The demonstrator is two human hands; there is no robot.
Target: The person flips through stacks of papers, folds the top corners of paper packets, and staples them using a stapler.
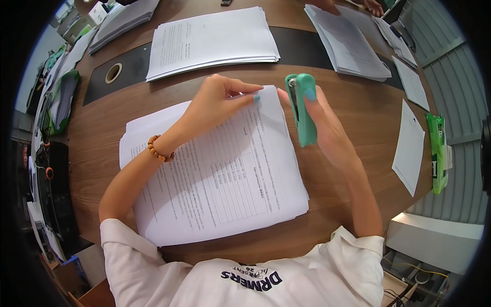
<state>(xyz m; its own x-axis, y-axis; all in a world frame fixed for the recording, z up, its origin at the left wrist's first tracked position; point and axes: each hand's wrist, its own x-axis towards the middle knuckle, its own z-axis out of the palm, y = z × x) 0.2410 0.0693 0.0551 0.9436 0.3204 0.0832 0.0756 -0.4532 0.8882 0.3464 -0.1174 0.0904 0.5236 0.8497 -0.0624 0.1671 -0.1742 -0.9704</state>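
Observation:
A thick stack of printed paper sheets (230, 169) lies in front of me, turned at a slant on the wooden table. My left hand (225, 95) pinches the top sheets at their far edge, close to the upper right corner; a beaded bracelet sits on that wrist. Just right of the corner, my right hand (323, 115) grips a green stapler (306, 110) held upright, thumb on its upper part. The stapler is apart from the paper. Some fingers of the right hand are hidden behind it.
Beyond lies another paper stack (215, 38), with more stacks at far left (125, 23) and far right (350, 46). A single sheet (409, 148) and a green packet (437, 153) lie by the right edge. A co-worker's hand (374, 7) shows at the top right. The table has a round cable hole (113, 73).

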